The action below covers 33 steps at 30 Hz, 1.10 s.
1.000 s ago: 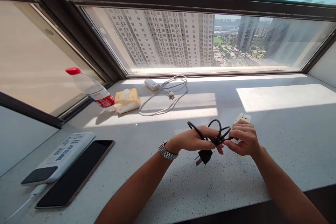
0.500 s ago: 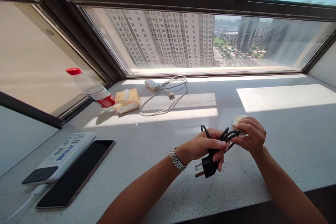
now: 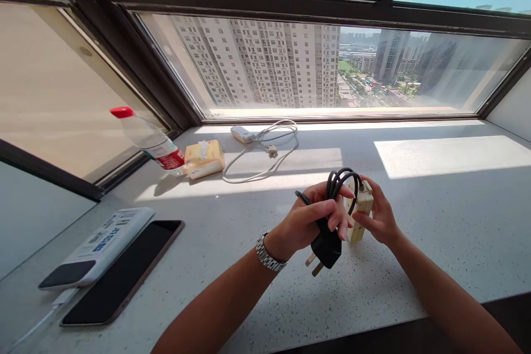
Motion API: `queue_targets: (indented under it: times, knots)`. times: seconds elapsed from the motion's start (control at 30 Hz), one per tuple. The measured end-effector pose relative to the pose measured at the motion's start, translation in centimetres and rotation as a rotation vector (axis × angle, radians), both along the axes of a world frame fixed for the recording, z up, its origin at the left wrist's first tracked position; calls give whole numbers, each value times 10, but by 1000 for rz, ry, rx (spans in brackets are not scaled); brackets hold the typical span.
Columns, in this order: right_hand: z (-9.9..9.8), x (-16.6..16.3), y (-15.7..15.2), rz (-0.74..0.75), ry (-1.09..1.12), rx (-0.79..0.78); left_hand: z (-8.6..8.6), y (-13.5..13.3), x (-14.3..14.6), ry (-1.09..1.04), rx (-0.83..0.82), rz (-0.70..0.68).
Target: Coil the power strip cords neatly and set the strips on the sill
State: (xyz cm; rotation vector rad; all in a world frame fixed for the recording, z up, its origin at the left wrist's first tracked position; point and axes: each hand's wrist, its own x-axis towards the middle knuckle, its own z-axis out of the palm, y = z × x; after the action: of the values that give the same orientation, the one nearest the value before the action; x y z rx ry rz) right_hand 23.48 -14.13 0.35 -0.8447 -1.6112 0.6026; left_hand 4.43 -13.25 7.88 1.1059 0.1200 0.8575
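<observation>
Left grip (image 3: 314, 221) clenched round coiled black cord (image 3: 333, 185), plug (image 3: 327, 246) hanging just below; right grip (image 3: 379, 215) pinches beige socket block (image 3: 362, 204) beside it. I see both above the surface (image 3: 435, 232).

No text can be read in full. Blue printed characters stand on the top face of the white slab-shaped plastic power bank (image 3: 99, 243), far to the left of the left hand (image 3: 313, 221); they are too small to decipher. The red label (image 3: 171, 159) on the clear plastic bottle with red cap (image 3: 143, 135), beyond and left of that hand, bears white marks, illegible. The cream rectangular plastic socket block (image 3: 360, 211) in the right hand (image 3: 379, 220) and the black moulded plug (image 3: 327, 246) in the left hand show no legible marking.
</observation>
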Motion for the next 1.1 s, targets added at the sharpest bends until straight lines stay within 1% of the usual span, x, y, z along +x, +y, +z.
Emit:
queue_targets:
  times: [0.1,0.17,0.27,0.37,0.43,0.53,0.6,0.67,0.73,0.8,0.9,1.0,1.1]
  knots:
    - [-1,-6,-2,73,165,-122,-1,0,3,69,126,21]
    - [1,-8,-3,107,245,-208,1,0,4,189,240,58]
    - [3,-12,-3,129,318,-300,6,0,3,422,496,171]
    - [2,-14,-2,120,374,-387,9,1,0,584,740,285]
    - [-1,-15,-1,106,401,-463,8,3,0,668,842,369]
    - [-3,-17,-2,102,442,-560,-1,7,3,760,952,485]
    - [-3,-19,-3,103,458,-588,-8,9,7,803,981,521]
    - [-2,-20,-4,88,450,-582,-14,11,10,849,966,534]
    - [-1,-20,-5,78,410,-551,-18,13,11,910,928,524]
    - [-1,-21,-7,106,345,-516,-19,14,11,984,877,492]
    - [-1,-22,-12,170,241,-477,-17,13,11,1125,810,448]
    - [0,-24,-16,144,132,-472,-11,10,14,1328,784,418]
    - [4,-26,-20,98,74,-472,-4,3,18,1507,854,362]
